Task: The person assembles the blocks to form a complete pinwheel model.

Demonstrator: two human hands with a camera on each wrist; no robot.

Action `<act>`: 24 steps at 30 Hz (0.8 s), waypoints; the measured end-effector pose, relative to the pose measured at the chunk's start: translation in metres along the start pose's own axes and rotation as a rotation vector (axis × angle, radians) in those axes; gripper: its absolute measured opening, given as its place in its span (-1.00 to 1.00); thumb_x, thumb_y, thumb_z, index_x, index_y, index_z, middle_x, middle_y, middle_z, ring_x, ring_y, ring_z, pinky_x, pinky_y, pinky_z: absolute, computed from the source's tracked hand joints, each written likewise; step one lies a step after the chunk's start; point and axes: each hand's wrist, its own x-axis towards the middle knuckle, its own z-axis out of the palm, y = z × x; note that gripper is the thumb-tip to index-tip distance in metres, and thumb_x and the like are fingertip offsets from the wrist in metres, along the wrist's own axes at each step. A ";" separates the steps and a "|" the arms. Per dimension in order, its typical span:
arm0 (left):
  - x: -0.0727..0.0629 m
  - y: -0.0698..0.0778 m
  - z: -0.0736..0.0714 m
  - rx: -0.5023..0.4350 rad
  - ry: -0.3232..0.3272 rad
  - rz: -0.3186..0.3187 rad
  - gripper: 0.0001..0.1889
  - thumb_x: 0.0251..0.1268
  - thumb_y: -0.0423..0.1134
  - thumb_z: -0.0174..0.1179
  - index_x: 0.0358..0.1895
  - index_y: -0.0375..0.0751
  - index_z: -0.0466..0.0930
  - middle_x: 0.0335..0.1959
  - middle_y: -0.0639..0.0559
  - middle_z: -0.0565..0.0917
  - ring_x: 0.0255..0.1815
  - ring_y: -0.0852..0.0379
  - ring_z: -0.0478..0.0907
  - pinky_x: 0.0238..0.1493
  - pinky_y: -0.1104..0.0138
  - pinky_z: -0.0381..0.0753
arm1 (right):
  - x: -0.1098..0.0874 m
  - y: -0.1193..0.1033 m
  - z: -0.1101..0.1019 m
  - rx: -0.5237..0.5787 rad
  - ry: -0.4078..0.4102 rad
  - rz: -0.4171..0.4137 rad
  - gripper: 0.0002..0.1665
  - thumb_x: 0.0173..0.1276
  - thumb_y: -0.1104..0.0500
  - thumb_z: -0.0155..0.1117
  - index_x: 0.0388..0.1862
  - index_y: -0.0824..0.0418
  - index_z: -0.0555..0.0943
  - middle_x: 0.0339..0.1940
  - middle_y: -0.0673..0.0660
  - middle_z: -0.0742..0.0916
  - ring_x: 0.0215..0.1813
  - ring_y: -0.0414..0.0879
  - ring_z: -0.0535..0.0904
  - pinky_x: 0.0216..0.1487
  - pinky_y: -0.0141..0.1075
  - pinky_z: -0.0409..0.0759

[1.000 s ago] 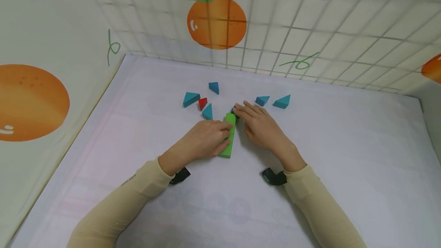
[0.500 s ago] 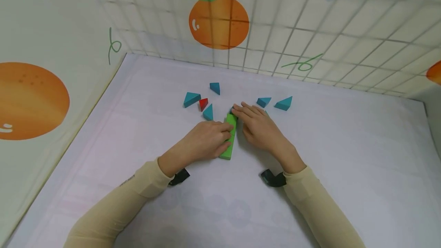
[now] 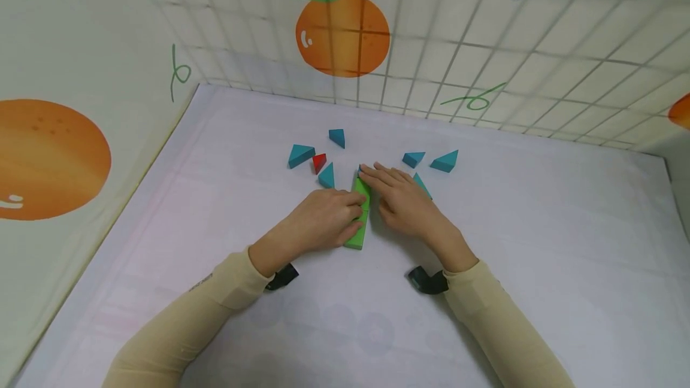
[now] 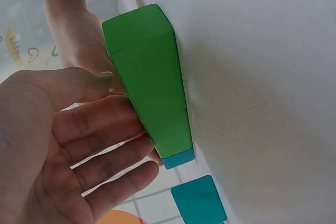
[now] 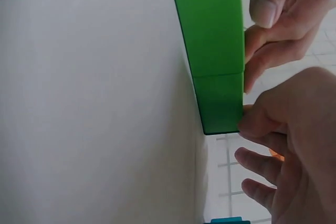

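Note:
In the head view, two green blocks point(image 3: 357, 238) lie end to end in one row on the white surface. Over the row is my left hand point(image 3: 323, 217), fingertips touching its top; the left wrist view shows these fingers point(image 4: 107, 156) fairly straight, with the thumb apart from them. My right hand point(image 3: 404, 202) reaches to the row's far end, fingers extended, touching the end of the green block. A small blue block point(image 4: 178, 158) sits against that far end, mostly covered by my right fingers in the head view. Whether they pinch it is hidden.
Left of the row lie several teal triangular blocks point(image 3: 300, 155) and a red triangular block point(image 3: 319, 163). More teal triangular blocks point(image 3: 444, 161) lie on the right, one point(image 3: 422, 185) right beside my right hand. A fabric wall point(image 3: 409, 35) stands behind, another at left.
My right hand has shifted slightly left at the row's far end, uncovering more of a teal triangular block beside it. My left hand stays on the green blocks.

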 end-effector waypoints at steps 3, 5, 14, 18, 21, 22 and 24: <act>0.000 0.001 0.000 0.004 0.001 -0.004 -0.74 0.30 -0.10 0.27 -0.11 -0.18 0.76 0.06 -0.01 0.69 -0.02 0.09 0.68 -0.04 0.32 0.67 | -0.001 -0.001 0.000 -0.001 0.001 -0.001 -0.35 0.36 0.35 0.04 0.46 0.20 0.35 0.50 0.09 0.40 0.54 0.11 0.23 0.50 0.07 0.18; 0.000 0.001 0.000 0.005 0.003 -0.005 -0.74 0.30 -0.10 0.27 -0.11 -0.18 0.76 0.06 -0.01 0.69 -0.02 0.09 0.68 -0.04 0.32 0.67 | -0.001 -0.001 0.000 -0.005 0.002 -0.003 -0.34 0.35 0.35 0.05 0.46 0.20 0.35 0.50 0.09 0.40 0.54 0.11 0.23 0.51 0.06 0.18; 0.000 0.001 0.001 0.017 0.010 -0.008 -0.75 0.31 -0.10 0.26 -0.12 -0.17 0.77 0.04 0.00 0.70 -0.03 0.11 0.69 -0.04 0.32 0.67 | 0.000 -0.007 0.000 -0.100 -0.026 -0.001 -0.37 0.40 0.32 0.04 0.46 0.24 0.33 0.50 0.12 0.39 0.54 0.09 0.24 0.50 0.06 0.20; -0.001 0.001 0.000 0.012 0.015 -0.011 -0.75 0.31 -0.11 0.26 -0.13 -0.18 0.77 0.02 0.00 0.71 -0.04 0.11 0.69 -0.04 0.31 0.67 | 0.000 -0.011 -0.002 -0.145 -0.026 -0.005 -0.39 0.41 0.32 0.03 0.45 0.24 0.35 0.49 0.12 0.41 0.53 0.07 0.27 0.49 0.04 0.23; -0.001 0.002 -0.001 0.004 0.013 -0.012 -0.76 0.31 -0.11 0.26 -0.12 -0.18 0.77 0.02 -0.01 0.71 -0.04 0.11 0.69 -0.05 0.31 0.68 | 0.000 -0.011 -0.002 -0.156 -0.010 -0.016 -0.40 0.40 0.33 0.05 0.44 0.24 0.37 0.48 0.12 0.43 0.51 0.08 0.29 0.48 0.03 0.26; -0.001 0.002 -0.001 0.002 0.014 -0.011 -0.76 0.31 -0.12 0.26 -0.12 -0.18 0.77 0.02 0.00 0.71 -0.04 0.11 0.69 -0.05 0.31 0.68 | -0.001 -0.011 -0.001 -0.160 -0.006 -0.020 -0.40 0.40 0.33 0.06 0.43 0.24 0.37 0.48 0.12 0.43 0.51 0.08 0.30 0.47 0.03 0.27; -0.001 0.002 -0.001 0.001 0.017 -0.009 -0.77 0.30 -0.12 0.27 -0.13 -0.17 0.77 0.02 0.00 0.71 -0.04 0.11 0.69 -0.06 0.32 0.68 | -0.001 -0.010 -0.001 -0.164 0.001 -0.025 -0.40 0.40 0.33 0.07 0.43 0.24 0.38 0.47 0.12 0.44 0.50 0.08 0.31 0.47 0.03 0.28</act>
